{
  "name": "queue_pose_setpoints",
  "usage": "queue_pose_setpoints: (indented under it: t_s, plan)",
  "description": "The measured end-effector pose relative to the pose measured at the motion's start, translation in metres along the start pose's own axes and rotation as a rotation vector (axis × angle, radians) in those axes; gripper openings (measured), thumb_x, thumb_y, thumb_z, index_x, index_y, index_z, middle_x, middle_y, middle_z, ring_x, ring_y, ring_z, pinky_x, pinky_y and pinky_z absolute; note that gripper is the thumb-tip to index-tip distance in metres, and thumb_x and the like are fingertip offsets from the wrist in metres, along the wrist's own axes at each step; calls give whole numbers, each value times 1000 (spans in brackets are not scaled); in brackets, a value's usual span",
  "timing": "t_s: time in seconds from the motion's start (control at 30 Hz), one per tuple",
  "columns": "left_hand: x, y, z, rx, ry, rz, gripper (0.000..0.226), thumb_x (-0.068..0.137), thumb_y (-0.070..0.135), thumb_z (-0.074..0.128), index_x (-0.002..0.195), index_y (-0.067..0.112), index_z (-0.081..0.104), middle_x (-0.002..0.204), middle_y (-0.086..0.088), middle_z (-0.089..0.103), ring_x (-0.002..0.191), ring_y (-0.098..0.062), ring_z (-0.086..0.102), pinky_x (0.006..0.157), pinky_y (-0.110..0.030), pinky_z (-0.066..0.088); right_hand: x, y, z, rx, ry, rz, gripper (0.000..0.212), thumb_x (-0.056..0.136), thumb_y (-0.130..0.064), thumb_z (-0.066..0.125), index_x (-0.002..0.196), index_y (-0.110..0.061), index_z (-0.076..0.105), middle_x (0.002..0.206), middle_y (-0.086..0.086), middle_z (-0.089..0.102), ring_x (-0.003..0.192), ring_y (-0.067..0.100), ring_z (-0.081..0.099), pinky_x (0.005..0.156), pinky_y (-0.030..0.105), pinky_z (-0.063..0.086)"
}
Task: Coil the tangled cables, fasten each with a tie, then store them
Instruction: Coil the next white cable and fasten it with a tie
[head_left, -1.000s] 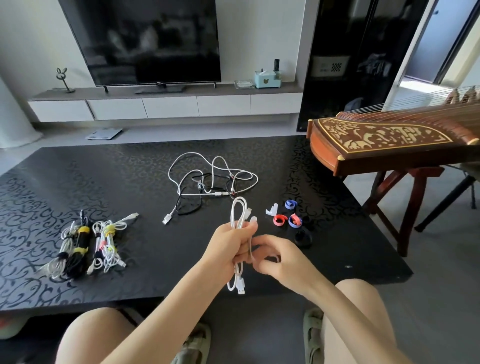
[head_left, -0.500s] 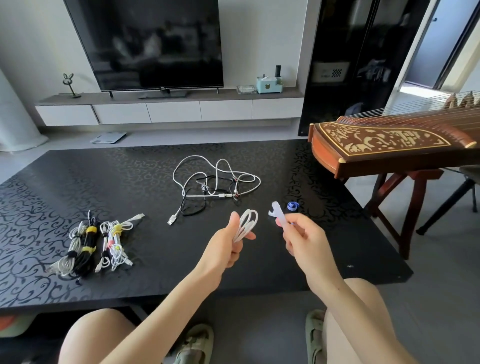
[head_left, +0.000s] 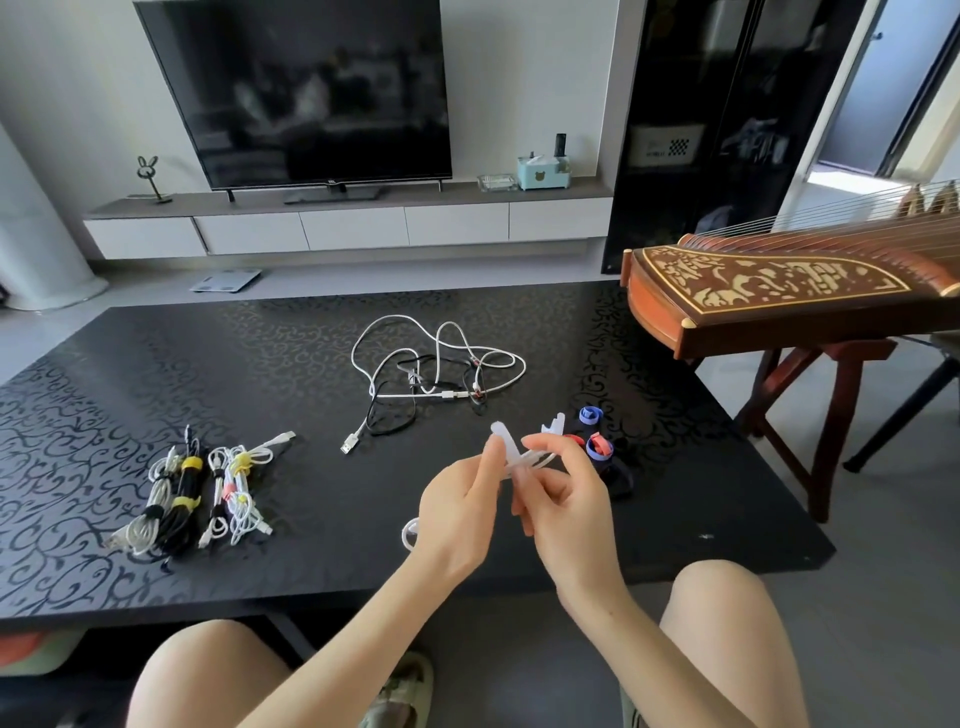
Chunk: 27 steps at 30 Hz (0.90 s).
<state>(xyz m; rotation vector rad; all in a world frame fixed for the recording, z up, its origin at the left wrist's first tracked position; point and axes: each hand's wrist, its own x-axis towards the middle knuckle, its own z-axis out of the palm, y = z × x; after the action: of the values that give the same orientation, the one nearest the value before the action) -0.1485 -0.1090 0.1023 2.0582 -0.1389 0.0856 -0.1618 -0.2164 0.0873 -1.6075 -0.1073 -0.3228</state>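
From the head camera, both hands are raised over the tabletop, toward its near edge and right of the middle. The left hand has its fingers curled round a coiled white cable, with one loop sticking out below the palm. The right hand pinches a white tie against the top of that coil, and the strap's free end stands up between the thumbs.

Toward the left edge lie the finished bundles, each already banded. A tangle of white and black cables sits in the middle of the tabletop, untouched. The spare ties lie in a cluster just beyond the hands, toward the right edge.

This looks like the fastening step for the coil in hand. The next move probably calls for wrapping the strap snugly round the middle of the coil and closing it while the left hand keeps the loops from springing apart. The bundle then goes with the others.
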Motion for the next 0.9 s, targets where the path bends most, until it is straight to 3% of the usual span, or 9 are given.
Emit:
queue_pose_setpoints:
  t_s: [0.13,0.23,0.33,0.4,0.47,0.6,0.7,0.83,0.9]
  plan:
    - [3,-2,5,98,74,-10,59,98,52,29,74,12,64,52,6,52,49,-4,42,53,-20,33,-3,0,2,-17,34,-26,11,93,-11,58,92,-23,58,52,1,57,47,7,50,50,15,40]
    - [3,-2,6,1,132,2,45,98,48,36,72,14,51,55,2,53,51,-6,40,51,-20,31,-7,1,0,-57,35,-66,12,93,-14,59,100,-23,58,57,2,62,50,9,55,51,16,42]
    - [2,3,7,-60,156,21,46,97,50,38,69,14,38,49,7,41,50,-9,32,48,-20,26,-11,5,-8,-58,34,-58,28,89,-20,64,114,-21,52,62,0,66,51,9,59,53,17,47]
    - [4,4,3,-109,146,20,46,97,47,41,67,13,36,54,7,33,55,-11,29,54,-28,26,-13,9,-19,-112,4,-7,26,86,-24,66,109,-25,54,66,-3,69,57,9,64,60,19,51]
    - [7,5,-4,-181,106,11,43,97,39,46,62,16,39,57,5,30,58,-14,27,58,-33,24,-13,12,-34,-157,-76,59,8,85,-28,66,91,-23,63,69,-3,71,63,7,66,64,19,50]
    - [8,5,-13,-243,-21,5,45,95,29,53,52,22,38,53,8,26,51,-10,22,49,-21,19,-5,13,-60,-208,-240,128,15,88,-23,64,75,-26,71,67,-6,68,55,2,56,55,12,42]
    - [7,5,-16,-248,-104,28,46,94,29,54,53,19,37,49,12,25,45,-6,20,43,-12,18,2,12,-71,-69,-313,248,17,93,-13,59,86,-18,73,62,-1,60,52,13,52,58,22,45]
    - [3,7,-19,-200,-253,83,48,96,32,52,50,25,41,49,13,26,44,-6,23,44,-10,21,17,1,-71,210,-276,374,23,91,9,50,101,-4,67,82,11,66,63,16,62,62,23,52]
    - [0,6,-18,-134,-315,128,47,96,39,49,55,19,40,54,11,26,50,-7,23,49,-13,23,26,-8,-69,203,-222,374,30,86,12,56,111,-5,58,94,15,65,65,19,66,60,26,54]
